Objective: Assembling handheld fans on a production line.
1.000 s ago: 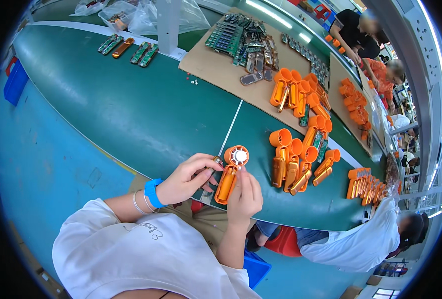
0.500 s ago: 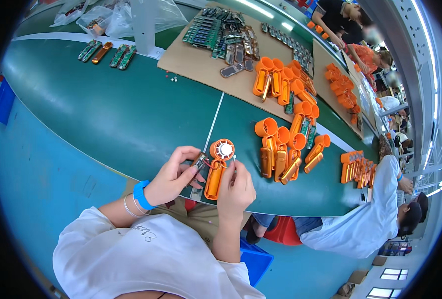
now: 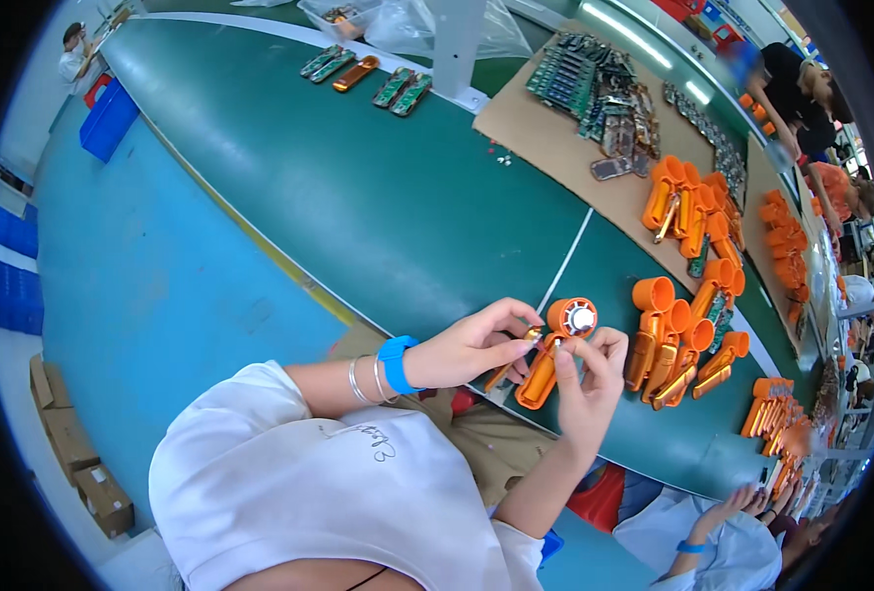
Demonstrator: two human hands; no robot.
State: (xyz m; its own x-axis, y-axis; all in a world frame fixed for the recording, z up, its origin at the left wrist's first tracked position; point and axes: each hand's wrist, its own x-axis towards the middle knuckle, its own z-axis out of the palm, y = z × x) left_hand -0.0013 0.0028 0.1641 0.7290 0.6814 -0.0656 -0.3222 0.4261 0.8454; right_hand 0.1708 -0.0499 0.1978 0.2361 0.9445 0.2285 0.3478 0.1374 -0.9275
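An orange handheld fan housing (image 3: pixel 534 386) lies on the green table in front of me, its ring end holding a white round fan part (image 3: pixel 582 319). Over the left side of its handle, my left hand (image 3: pixel 476 347) is closed on a small circuit board (image 3: pixel 533 334), seen nearly edge-on with a shiny gold tint. Thin red wires run between board and housing. My right hand (image 3: pixel 593 379) pinches a tiny white piece beside the ring, close to the left fingertips; its shape is too small to make out.
Several orange fan housings (image 3: pixel 675 340) lie to the right, with more on a cardboard sheet (image 3: pixel 545 138) beside piled circuit boards (image 3: pixel 565 84). Boards and an orange cover (image 3: pixel 356 74) sit at the far left, near a metal post (image 3: pixel 454 49). A co-worker sits at my right.
The view has swung left, so the table's things sit farther right. My left hand has tilted the board, and my right fingers have come nearer to it.
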